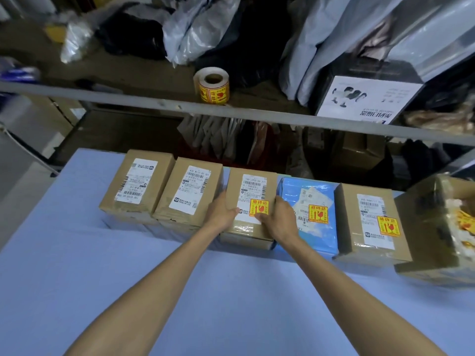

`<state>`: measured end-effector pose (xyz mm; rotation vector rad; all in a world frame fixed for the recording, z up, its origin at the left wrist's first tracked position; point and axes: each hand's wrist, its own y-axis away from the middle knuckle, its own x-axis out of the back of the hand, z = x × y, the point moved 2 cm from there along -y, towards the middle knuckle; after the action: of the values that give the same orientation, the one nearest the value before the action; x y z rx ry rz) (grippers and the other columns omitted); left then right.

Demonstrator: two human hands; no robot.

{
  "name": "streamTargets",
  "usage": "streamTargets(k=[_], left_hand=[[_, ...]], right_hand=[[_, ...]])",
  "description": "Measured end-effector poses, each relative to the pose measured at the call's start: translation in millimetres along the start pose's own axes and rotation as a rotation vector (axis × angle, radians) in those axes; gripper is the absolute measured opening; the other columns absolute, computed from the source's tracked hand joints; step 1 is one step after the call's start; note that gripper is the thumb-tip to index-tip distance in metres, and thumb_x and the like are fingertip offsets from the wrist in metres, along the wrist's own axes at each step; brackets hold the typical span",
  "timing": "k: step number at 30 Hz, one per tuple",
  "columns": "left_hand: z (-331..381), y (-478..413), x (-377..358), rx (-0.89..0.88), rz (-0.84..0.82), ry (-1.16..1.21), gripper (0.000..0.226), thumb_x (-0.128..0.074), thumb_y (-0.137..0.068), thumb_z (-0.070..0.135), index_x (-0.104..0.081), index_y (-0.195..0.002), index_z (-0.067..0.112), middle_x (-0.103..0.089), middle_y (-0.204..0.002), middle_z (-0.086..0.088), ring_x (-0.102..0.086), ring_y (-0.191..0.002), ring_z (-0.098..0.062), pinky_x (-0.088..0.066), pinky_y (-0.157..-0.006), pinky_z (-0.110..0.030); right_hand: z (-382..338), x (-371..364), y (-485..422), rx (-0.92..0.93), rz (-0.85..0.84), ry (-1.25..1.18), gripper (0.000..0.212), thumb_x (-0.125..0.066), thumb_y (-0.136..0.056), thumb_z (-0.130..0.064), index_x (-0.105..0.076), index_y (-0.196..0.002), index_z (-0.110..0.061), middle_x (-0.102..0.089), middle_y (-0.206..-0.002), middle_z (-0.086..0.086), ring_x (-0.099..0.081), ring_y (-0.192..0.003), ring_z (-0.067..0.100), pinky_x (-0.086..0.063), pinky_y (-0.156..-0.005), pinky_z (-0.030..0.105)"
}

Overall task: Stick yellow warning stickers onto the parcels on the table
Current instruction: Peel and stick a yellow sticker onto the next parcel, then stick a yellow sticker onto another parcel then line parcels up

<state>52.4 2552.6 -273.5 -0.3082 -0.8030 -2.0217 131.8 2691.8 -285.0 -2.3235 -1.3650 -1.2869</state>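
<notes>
Left hand (pixel 223 211), right hand (pixel 279 220), flanking stickered parcel (pixel 250 201)

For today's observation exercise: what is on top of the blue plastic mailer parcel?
On the blue plastic mailer parcel lie a white shipping label and a square yellow warning sticker, which covers part of that label's print.

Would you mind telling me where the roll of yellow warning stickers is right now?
The sticker roll stands on the shelf behind the table, upper centre of the head view, beyond the row of parcels and left of the white printed box.
</notes>
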Motion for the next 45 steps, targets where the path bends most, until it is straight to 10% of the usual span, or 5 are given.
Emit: streamTargets(k=[14, 25, 33, 40, 45], left_hand=[[-31.1, -18.3, 99.7, 0.078, 0.312, -0.458, 0.056, -0.066, -0.087, 0.024, -0.042, -0.135, 0.007, -0.036, -0.139, -0.018, -0.035, -0.127, -0.036, -0.035, -0.102, -0.044], [-29.7, -27.8, 110.6, 0.231, 0.227, -0.48, 0.089, -0.074, -0.08, 0.032, -0.021, -0.145, 0.003, -0.035, -0.14, -0.026, -0.037, -0.129, -0.042, -0.035, -0.103, -0.047], [-35.7, 25.0, 116.3, 0.288, 0.172, -0.364, 0.081, -0.08, -0.074, 0.03, -0.036, -0.138, 0.006, -0.022, -0.15, -0.025, -0.024, -0.138, -0.041, -0.033, -0.108, -0.044], [-97.8, 110.0, 107.2, 0.251, 0.144, -0.02, 0.071, -0.083, -0.068, 0.016, -0.049, -0.13, 0.011, -0.061, -0.128, -0.007, -0.056, -0.119, -0.03, -0.046, -0.1, -0.043], [-134.2, 166.8, 63.3, 0.247, 0.128, 0.168, 0.069, -0.077, -0.068, 0.017, -0.049, -0.131, 0.022, -0.06, -0.125, -0.007, -0.06, -0.113, -0.026, -0.048, -0.099, -0.039]], right_hand=[[-85.4, -32.0, 20.7, 0.342, -0.154, 0.013, 0.048, -0.06, -0.088, -0.014, -0.046, -0.133, -0.007, -0.048, -0.13, 0.009, -0.05, -0.118, 0.025, -0.04, -0.097, 0.032], [-127.8, -78.7, 14.5, 0.016, -0.378, -0.097, 0.089, -0.065, -0.085, -0.017, -0.004, -0.145, 0.007, -0.044, -0.142, 0.016, -0.049, -0.125, 0.029, -0.044, -0.098, 0.031], [-103.9, -64.9, 53.4, 0.085, -0.278, -0.089, 0.029, -0.052, -0.079, -0.016, -0.058, -0.099, 0.005, -0.064, -0.099, 0.021, -0.064, -0.09, 0.038, -0.056, -0.072, 0.047], [-75.9, -72.9, 126.2, 0.237, -0.291, -0.11, 0.068, -0.062, -0.081, -0.025, -0.033, -0.141, -0.015, -0.049, -0.119, 0.011, -0.041, -0.115, 0.027, -0.041, -0.097, 0.035], [-23.8, -86.2, 174.6, 0.21, -0.373, -0.132, 0.078, -0.062, -0.089, -0.034, -0.014, -0.149, -0.024, -0.047, -0.122, 0.014, -0.044, -0.106, 0.029, -0.038, -0.082, 0.031]])
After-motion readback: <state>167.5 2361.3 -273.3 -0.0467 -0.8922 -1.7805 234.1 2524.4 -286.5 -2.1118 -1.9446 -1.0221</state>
